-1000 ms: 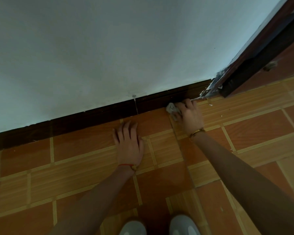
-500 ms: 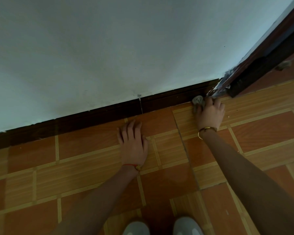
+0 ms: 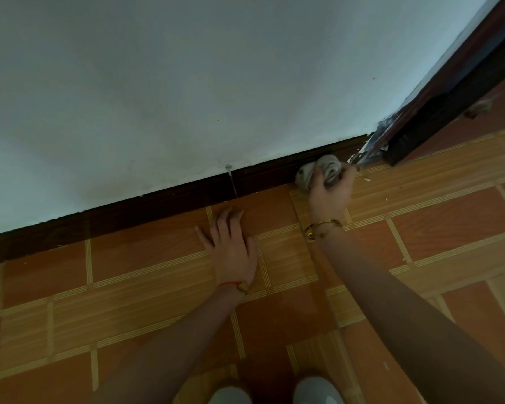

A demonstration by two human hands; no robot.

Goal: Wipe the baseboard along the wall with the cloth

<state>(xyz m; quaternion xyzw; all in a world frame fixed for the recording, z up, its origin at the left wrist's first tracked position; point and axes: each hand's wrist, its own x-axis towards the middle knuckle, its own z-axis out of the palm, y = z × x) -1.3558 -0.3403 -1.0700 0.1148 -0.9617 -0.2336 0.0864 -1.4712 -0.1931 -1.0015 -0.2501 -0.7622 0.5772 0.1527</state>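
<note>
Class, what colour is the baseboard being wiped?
Very dark brown, almost black; the baseboard shows clearly in the head view.

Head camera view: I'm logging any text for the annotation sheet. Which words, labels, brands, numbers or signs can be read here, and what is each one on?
None: no readable text anywhere in this view.
Wall: plain paint, only small marks, no writing.
Baseboard: dark and unmarked.
Cloth in the right hand: crumpled, no label visible.
Bracelet and red cord at the left hand: no lettering can be made out.
Floor tiles: line pattern only.
</note>
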